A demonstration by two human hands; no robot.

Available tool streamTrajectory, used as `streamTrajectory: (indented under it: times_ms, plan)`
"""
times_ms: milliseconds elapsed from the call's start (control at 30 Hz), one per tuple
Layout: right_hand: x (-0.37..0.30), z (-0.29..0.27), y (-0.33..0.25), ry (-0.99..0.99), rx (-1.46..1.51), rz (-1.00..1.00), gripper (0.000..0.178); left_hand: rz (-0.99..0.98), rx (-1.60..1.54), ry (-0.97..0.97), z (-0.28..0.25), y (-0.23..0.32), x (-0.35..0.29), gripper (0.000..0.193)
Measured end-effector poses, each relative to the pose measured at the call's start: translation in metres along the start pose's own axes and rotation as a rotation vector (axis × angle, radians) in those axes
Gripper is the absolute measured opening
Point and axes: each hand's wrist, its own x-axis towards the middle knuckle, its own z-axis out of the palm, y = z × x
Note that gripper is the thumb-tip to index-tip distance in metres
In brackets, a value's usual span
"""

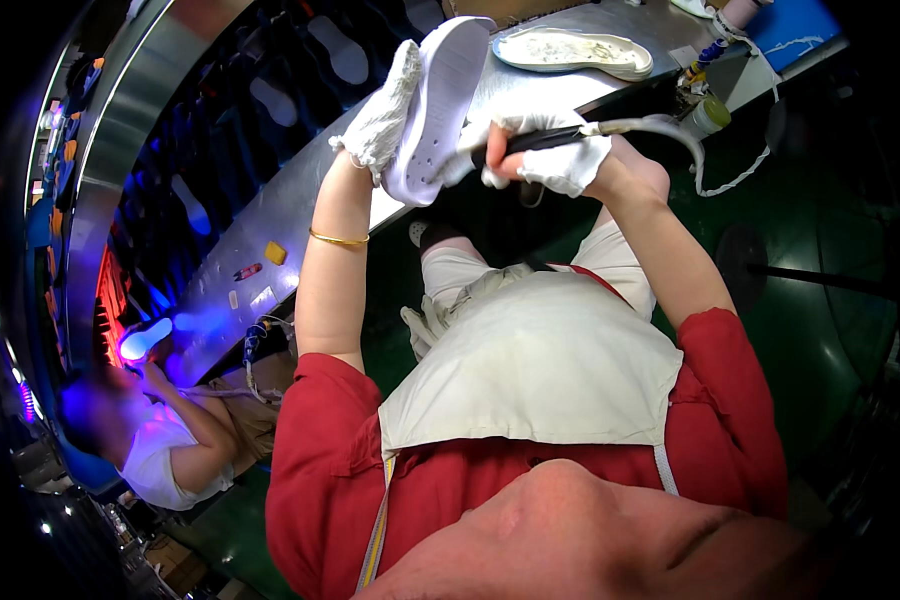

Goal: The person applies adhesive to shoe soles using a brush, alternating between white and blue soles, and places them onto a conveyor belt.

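White shoe sole (438,105) in gloved left hand (382,115), tool (540,140) in right hand (555,150).

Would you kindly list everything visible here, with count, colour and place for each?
shoe sole: one, white, held up in the left hand
hand tool: one, black grip with a pale hose, in the right hand, tip at the sole
second sole: one, white, lying on the metal bench
small jar: one, pale with green lid, right bench edge
yellow block: one, on the bench
co-worker: one, white top, lower left
apron: one, cream, over red shirt
left hand: white glove
right hand: white glove
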Motion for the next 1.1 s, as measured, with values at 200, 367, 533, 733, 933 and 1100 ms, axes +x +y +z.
streamTrajectory:
  times_ms: [200, 367, 533, 733, 933, 1100]
  plan:
    - [-0.001, 0.005, 0.008, 0.041, -0.180, -0.153, 0.010, -0.062, 0.058, -0.018, -0.005, -0.001, 0.005, 0.068]
    - [0.006, -0.012, -0.007, 0.151, -0.233, -0.191, 0.011, -0.108, -0.052, -0.122, 0.006, 0.010, -0.008, 0.065]
    - [0.003, -0.011, -0.009, 0.041, -0.363, -0.057, 0.012, -0.114, -0.020, -0.027, -0.011, 0.003, -0.006, 0.071]
    - [-0.005, -0.013, -0.011, 0.227, 0.001, -0.223, 0.016, 0.538, -0.463, -0.005, -0.019, 0.013, -0.030, 0.074]
    - [-0.003, 0.002, 0.015, 0.406, 0.254, -0.237, 0.021, 0.180, -1.032, -0.418, -0.048, -0.040, -0.019, 0.061]
    - [-0.006, 0.015, 0.031, 0.488, 0.330, -0.213, 0.020, 0.207, -0.908, -0.155, 0.006, -0.069, -0.043, 0.060]
